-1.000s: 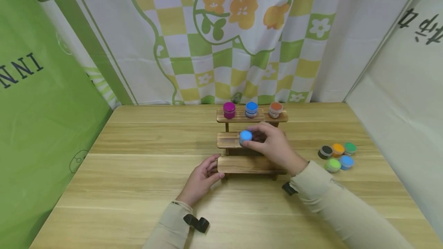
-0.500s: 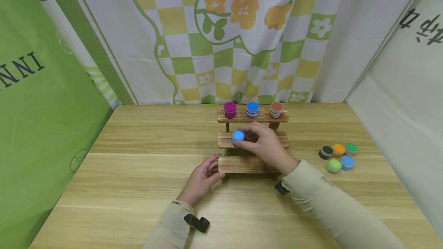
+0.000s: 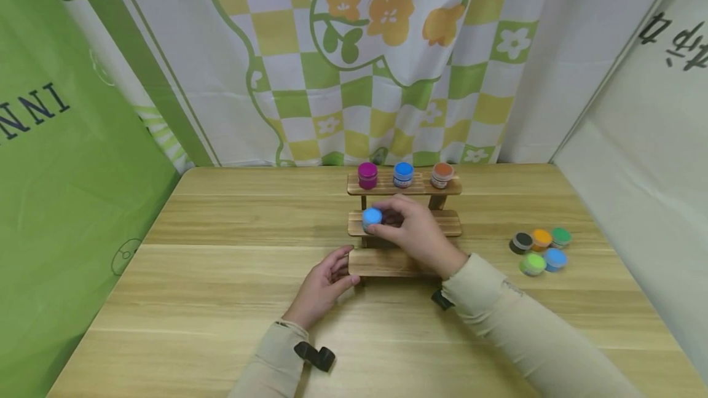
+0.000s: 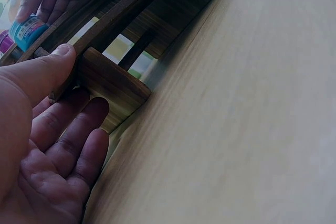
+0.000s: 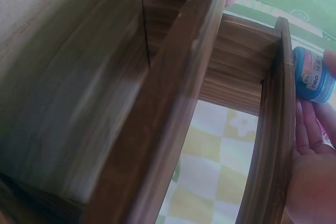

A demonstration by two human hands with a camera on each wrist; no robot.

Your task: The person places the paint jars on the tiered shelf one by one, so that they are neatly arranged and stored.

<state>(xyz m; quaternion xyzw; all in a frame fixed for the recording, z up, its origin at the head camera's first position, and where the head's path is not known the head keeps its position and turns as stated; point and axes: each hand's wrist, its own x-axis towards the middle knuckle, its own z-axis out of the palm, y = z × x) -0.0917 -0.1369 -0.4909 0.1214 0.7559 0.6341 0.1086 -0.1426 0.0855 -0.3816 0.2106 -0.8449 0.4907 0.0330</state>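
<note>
A three-tier wooden display stand (image 3: 389,262) stands on the table. My right hand (image 3: 416,230) pinches a small light blue paint jar (image 3: 372,218) between thumb and fingers, at the left end of the middle tier. In the right wrist view the jar (image 5: 313,75) is upright against the tier's edge, its label showing. My left hand (image 3: 319,292) grips the left end of the lowest tier. Its thumb (image 4: 52,66) lies along the board's edge, with the other fingers underneath. On the top tier sit a purple jar (image 3: 367,175), a blue jar (image 3: 403,175) and a brown-orange jar (image 3: 441,175).
To the right of the stand, several jars cluster on the table (image 3: 221,275): black (image 3: 521,242), orange (image 3: 541,239), green (image 3: 561,238), light green (image 3: 533,264) and blue (image 3: 555,260). Behind the table hangs a checked curtain (image 3: 356,91).
My right hand has moved left along the middle tier, carrying the light blue paint jar toward its left end. The left hand keeps its place on the stand.
</note>
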